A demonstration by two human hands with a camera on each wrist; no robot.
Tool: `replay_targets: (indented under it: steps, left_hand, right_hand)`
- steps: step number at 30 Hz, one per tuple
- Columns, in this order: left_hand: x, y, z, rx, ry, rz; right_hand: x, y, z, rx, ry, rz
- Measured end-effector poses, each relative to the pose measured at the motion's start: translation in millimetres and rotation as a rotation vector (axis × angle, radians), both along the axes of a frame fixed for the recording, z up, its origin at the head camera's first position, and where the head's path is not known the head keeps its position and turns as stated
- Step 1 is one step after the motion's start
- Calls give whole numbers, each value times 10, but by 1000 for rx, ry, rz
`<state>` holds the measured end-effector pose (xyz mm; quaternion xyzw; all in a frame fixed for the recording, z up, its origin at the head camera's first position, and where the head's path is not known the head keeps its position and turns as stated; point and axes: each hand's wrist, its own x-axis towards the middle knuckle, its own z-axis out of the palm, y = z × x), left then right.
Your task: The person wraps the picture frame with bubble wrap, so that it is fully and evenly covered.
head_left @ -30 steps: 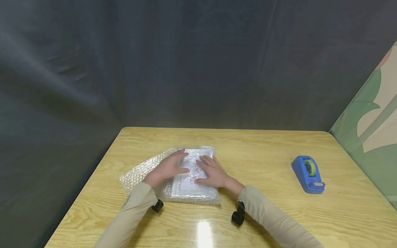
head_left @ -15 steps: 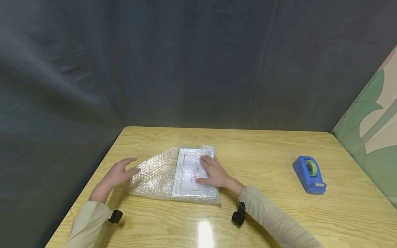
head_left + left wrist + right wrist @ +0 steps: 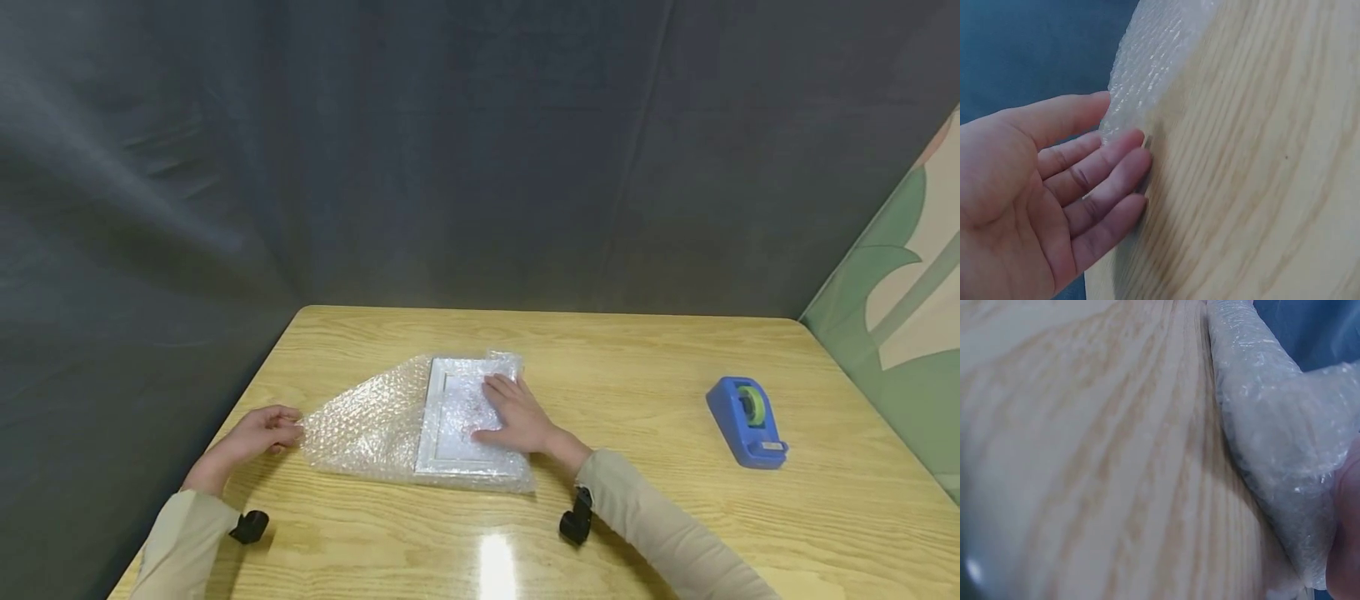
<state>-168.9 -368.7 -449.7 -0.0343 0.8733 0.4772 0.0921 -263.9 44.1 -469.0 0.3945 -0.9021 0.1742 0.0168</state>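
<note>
Left hand (image 3: 258, 433) w/ relaxed fingers touching bubble wrap (image 3: 360, 425) corner; right hand (image 3: 517, 414) flat, pressing wrapped picture frame (image 3: 457, 417) on worktop (image 3: 637, 500).

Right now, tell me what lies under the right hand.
The right hand lies flat on a layer of bubble wrap folded over a white picture frame. The frame's border shows through. What the frame holds and the table beneath are covered.

Wrapped frame (image 3: 467, 417) on table (image 3: 660, 533) centre, loose bubble wrap (image 3: 360, 425) to its left, tape dispenser (image 3: 746, 421) far right.
</note>
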Motion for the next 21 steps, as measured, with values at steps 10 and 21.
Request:
replay_targets:
  steps: [10,21]
  left_hand:
    - [-80,140,134,154,52,8]
    - [-165,757,468,249,188,-65]
  right_hand:
    - [9,19,7,-4,20,3]
    - [35,9,36,1,24,17]
